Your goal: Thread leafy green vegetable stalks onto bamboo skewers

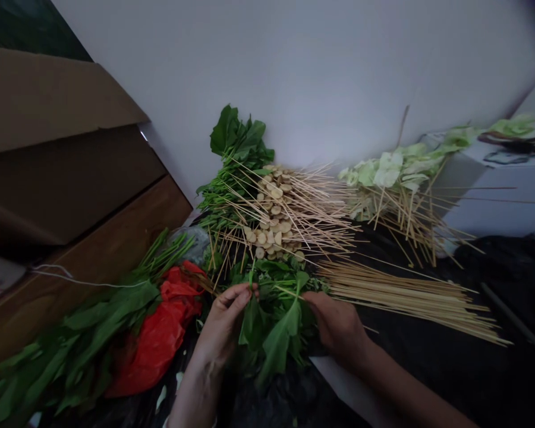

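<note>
Already a fair share of the skewering looks finished: a far heap of thin bamboo skewers loaded with pale round slices lies fanned over leafy green skewers, and further right a second heap carries pale green folded leaves. Near centre, both hands work one bunch of dark green leafy stalks. The left hand pinches the bunch's upper stems between thumb and fingertips, fingers pressed together; the right hand closes round the bunch's right side, though whether it also grips a stick I cannot tell. Just right of the hands, a long sheaf of bare bamboo sticks stretches across the black table covering, so plenty of sticks remain unused. At near left, loose long-leaved greens lie beside a crumpled red plastic bag, apparently not yet threaded. By my judgement the work stands somewhere mid-way
</note>
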`<state>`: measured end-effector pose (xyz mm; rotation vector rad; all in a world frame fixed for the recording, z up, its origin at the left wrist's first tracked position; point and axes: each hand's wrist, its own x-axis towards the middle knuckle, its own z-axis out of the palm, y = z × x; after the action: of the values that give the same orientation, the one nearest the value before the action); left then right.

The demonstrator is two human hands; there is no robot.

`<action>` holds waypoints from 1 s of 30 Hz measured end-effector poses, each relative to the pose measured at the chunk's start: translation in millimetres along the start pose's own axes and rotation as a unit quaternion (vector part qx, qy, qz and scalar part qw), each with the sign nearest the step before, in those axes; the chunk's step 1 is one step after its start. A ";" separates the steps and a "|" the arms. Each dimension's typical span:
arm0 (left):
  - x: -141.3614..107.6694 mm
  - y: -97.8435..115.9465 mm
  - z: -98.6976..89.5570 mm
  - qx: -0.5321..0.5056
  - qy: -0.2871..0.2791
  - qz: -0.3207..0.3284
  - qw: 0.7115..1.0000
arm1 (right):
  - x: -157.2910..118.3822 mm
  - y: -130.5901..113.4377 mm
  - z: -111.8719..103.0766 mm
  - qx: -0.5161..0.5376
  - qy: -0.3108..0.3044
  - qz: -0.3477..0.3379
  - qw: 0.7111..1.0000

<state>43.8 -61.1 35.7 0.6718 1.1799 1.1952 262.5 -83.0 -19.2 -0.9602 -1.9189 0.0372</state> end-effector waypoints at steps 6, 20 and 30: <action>-2.6 -8.9 7.3 -0.024 -0.023 -0.047 0.998 | -4.3 -2.3 4.0 -0.012 -0.055 0.008 0.998; -5.7 -13.1 10.6 -0.028 -0.015 -0.043 0.999 | -4.8 -5.1 3.2 -0.042 -0.070 -0.017 0.997; -5.4 -12.3 10.9 -0.025 0.003 -0.047 0.999 | -6.2 -5.8 5.0 -0.039 -0.077 -0.006 0.996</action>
<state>58.7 -67.9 29.8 0.5692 1.1697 1.1454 256.7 -89.1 -24.2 -1.0247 -2.0803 0.0299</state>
